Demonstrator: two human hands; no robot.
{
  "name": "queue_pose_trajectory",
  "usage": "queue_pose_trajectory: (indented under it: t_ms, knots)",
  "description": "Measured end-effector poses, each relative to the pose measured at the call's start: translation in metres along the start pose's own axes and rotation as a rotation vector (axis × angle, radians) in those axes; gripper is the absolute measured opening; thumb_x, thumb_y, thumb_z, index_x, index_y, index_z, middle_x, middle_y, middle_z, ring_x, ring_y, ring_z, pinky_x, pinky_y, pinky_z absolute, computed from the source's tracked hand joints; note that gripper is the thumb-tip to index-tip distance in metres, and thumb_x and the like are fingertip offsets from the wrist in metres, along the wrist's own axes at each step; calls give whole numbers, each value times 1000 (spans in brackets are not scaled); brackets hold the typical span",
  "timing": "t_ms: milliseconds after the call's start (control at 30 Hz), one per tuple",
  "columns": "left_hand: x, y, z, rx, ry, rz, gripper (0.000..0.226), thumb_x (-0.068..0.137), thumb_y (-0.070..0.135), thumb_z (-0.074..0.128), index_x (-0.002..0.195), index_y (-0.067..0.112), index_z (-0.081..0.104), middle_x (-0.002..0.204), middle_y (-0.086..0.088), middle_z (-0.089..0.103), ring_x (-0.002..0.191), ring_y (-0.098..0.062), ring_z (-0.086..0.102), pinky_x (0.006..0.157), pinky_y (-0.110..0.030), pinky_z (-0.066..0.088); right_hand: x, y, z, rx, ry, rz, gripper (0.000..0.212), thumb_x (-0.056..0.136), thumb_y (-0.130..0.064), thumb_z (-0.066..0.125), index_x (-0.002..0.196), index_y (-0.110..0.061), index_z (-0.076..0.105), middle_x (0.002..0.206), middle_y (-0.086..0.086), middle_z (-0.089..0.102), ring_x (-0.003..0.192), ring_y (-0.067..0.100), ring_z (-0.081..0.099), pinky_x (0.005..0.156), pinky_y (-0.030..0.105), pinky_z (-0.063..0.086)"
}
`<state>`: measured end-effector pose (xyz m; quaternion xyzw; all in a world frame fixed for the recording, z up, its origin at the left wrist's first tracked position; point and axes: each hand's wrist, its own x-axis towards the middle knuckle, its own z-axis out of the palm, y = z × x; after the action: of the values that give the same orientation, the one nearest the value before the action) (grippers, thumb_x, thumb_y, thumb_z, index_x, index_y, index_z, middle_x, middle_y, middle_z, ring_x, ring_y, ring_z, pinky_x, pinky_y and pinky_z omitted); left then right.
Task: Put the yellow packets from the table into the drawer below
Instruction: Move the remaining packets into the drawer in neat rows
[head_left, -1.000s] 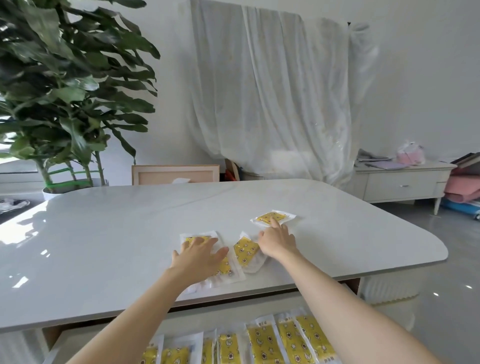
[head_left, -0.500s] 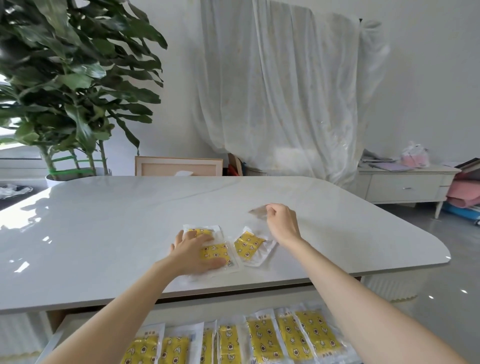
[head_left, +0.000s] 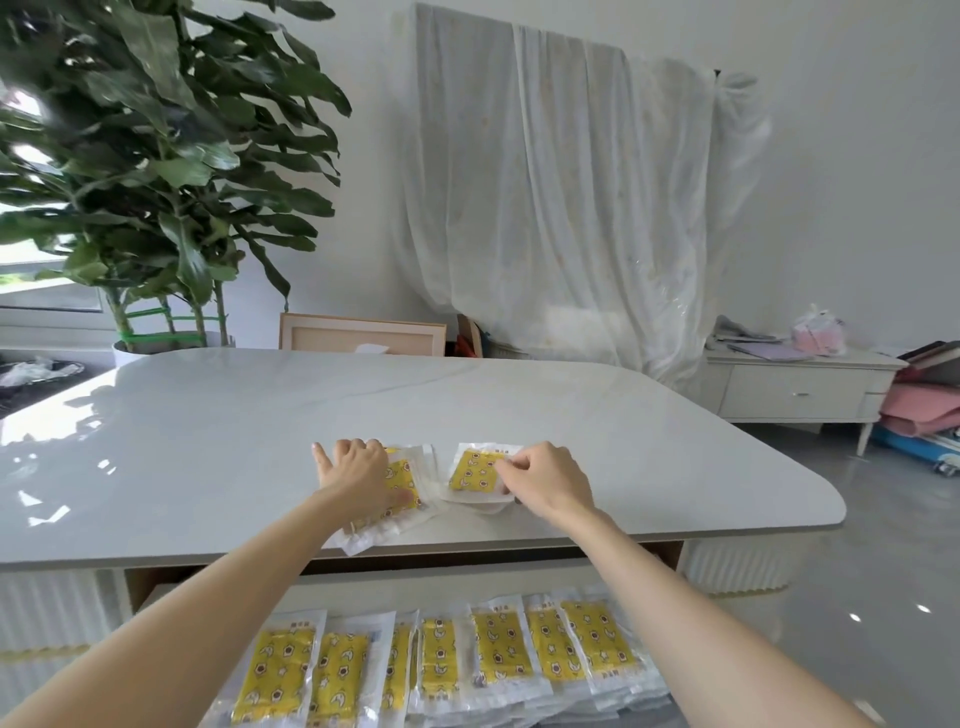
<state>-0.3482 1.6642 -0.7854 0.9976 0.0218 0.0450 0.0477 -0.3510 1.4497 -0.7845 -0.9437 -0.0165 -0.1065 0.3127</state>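
Two lots of yellow packets lie at centre frame near the front edge of the table (head_left: 208, 426), directly above the open drawer (head_left: 415, 587), judged gathered for one drop onto the filed row (head_left: 498, 649) at lower frame. Left hand (head_left: 358, 478) lies palm-down on the left pile (head_left: 402, 480), fingers bent at its far edge, hold not determinable; right hand (head_left: 545, 483) pinches the right packet (head_left: 472, 470) between thumb and curled fingers
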Motion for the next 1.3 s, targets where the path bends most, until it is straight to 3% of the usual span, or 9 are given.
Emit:
queue_pose_trajectory:
  t_ms: [100, 167, 233, 300, 533, 767, 900, 1100, 1300]
  knots:
    - [-8, 0, -7, -52, -31, 13, 54, 92, 49, 50, 119, 3, 44, 128, -12, 50, 131, -32, 35, 115, -56, 11, 2, -5, 1, 23, 182, 94, 28, 87, -30, 45, 66, -12, 47, 69, 0, 53, 61, 20, 45, 57, 27, 33]
    - [-15, -1, -11, -64, -28, 31, 47, 94, 44, 49, 117, 3, 44, 123, -13, 53, 124, -32, 42, 114, -50, 19, 7, -9, 6, 48, 142, 170, 19, 92, -33, 45, 91, -16, 52, 94, 2, 55, 86, 23, 53, 68, 29, 38]
    - [-19, -4, -15, -116, -21, 53, 42, 96, 39, 49, 116, 3, 44, 119, -13, 55, 113, -30, 48, 102, -40, 34, 12, -11, 18, 26, 45, 248, 42, 92, -43, 45, 123, -14, 43, 121, 7, 49, 114, 28, 46, 84, 35, 39]
    - [-22, -6, -19, -246, -41, 43, 38, 95, 35, 52, 117, 5, 44, 111, -10, 55, 97, -26, 51, 82, -33, 40, 15, -11, 30, -69, 27, 289, 57, 91, -52, 42, 132, -14, 33, 130, 13, 45, 123, 32, 38, 94, 40, 36]
    - [-24, -23, -20, -720, -11, -150, 39, 94, 31, 54, 124, 7, 46, 104, -6, 54, 83, -23, 58, 72, -33, 47, 29, -17, 48, -195, -39, 298, 80, 83, -65, 49, 144, -19, 24, 138, 12, 45, 130, 32, 29, 101, 40, 29]
    - [-24, -40, -23, -1085, 13, -345, 55, 92, 34, 59, 135, 3, 41, 98, -8, 56, 86, -25, 56, 75, -32, 43, 35, -16, 38, 280, -209, 245, 88, 72, -22, 81, 146, -25, 34, 147, 2, 39, 136, 22, 35, 110, 30, 33]
    - [-28, -38, -27, -1123, 27, -347, 42, 93, 28, 58, 124, 2, 48, 74, -2, 52, 70, -22, 56, 67, -31, 45, 35, -20, 38, 260, -137, 288, 78, 73, -21, 79, 141, -25, 42, 143, 2, 42, 132, 23, 39, 107, 32, 38]
    - [-26, -38, -28, -1196, 38, -344, 23, 93, 29, 59, 85, 10, 47, 74, -3, 55, 71, -22, 59, 65, -31, 48, 31, -32, 41, -26, -31, 373, 85, 71, -63, 66, 136, -20, 32, 135, 10, 40, 125, 32, 36, 95, 36, 37]
    - [-24, -41, -27, -1214, 16, -366, 29, 93, 28, 59, 71, 13, 47, 71, -3, 56, 61, -15, 54, 51, -25, 40, 37, -38, 46, -5, -84, 436, 91, 65, -50, 79, 133, -14, 31, 133, 10, 43, 121, 30, 48, 93, 35, 44]
